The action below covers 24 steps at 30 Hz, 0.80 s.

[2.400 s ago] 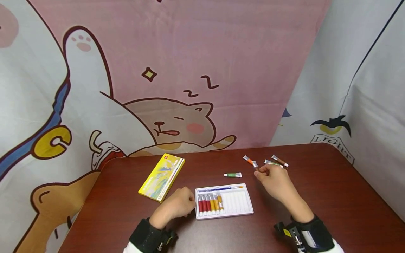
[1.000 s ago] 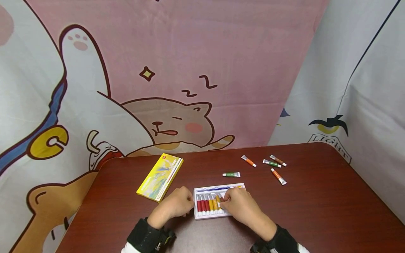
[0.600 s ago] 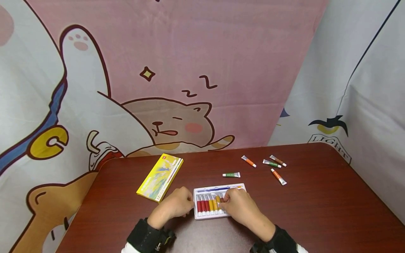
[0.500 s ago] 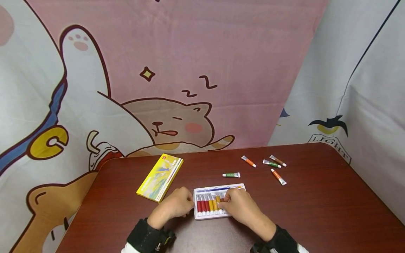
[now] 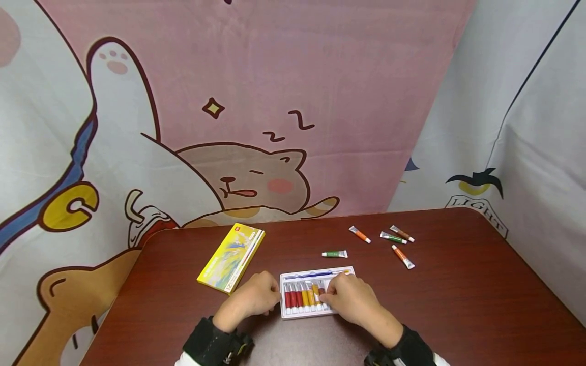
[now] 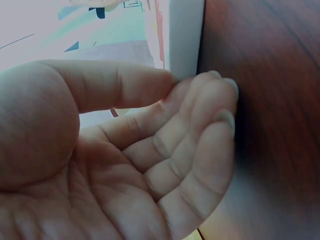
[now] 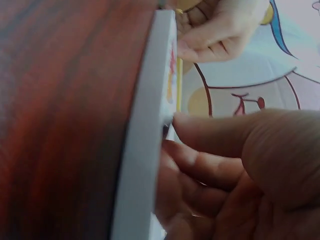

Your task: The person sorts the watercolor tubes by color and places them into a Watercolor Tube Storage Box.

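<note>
The right hand [image 5: 354, 301] pinches a brown tube [image 5: 322, 289] over the tray [image 5: 304, 315]; the left hand's [image 5: 257, 295] curled fingers meet its edge, grip unclear. Beyond the fingers, loose tubes [image 5: 403, 257] and box [image 5: 231, 258] lie on the red-brown worktop [image 5: 458, 284], backed by cartoon cloth [image 5: 357, 76]

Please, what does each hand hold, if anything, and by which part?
It cannot be told: the left hand is at the left edge of the white tray, the right hand at a brown tube inside; no clear grip shows.
</note>
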Each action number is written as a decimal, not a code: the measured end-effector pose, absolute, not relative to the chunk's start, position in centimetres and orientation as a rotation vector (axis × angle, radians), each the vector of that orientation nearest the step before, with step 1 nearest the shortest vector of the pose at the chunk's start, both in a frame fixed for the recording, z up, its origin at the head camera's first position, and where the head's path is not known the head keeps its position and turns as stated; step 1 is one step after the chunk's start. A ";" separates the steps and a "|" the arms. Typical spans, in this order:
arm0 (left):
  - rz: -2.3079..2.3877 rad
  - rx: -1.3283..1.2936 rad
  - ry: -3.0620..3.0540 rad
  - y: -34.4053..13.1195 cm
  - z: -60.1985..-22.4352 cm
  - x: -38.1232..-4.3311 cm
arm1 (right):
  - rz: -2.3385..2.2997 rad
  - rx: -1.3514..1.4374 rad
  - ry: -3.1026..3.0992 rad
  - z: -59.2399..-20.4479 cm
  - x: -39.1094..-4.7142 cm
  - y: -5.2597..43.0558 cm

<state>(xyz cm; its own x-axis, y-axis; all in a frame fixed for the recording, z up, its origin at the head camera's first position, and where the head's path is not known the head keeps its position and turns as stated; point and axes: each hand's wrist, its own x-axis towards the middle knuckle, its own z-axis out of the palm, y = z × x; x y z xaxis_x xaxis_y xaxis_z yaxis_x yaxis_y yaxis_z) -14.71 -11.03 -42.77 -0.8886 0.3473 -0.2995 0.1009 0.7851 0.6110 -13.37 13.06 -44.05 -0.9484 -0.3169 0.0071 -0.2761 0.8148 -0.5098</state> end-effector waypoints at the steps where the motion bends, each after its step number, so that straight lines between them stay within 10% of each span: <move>1: 0.849 0.339 2.577 -11.0 -42.8 -14.7 | -0.803 -0.482 2.904 -44.0 -13.4 13.2; 24: 0.827 0.341 2.581 -11.0 -42.8 -14.7 | -0.691 -0.488 2.898 -43.9 -13.2 13.1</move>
<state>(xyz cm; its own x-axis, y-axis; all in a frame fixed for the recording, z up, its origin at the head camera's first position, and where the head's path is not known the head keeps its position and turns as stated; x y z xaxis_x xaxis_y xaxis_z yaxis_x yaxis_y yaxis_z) -14.73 -10.95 -42.85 -0.8871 0.3467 -0.3048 0.1051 0.7946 0.5980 -13.25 13.09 -43.94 -0.9404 -0.3371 -0.0437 -0.2811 0.8436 -0.4576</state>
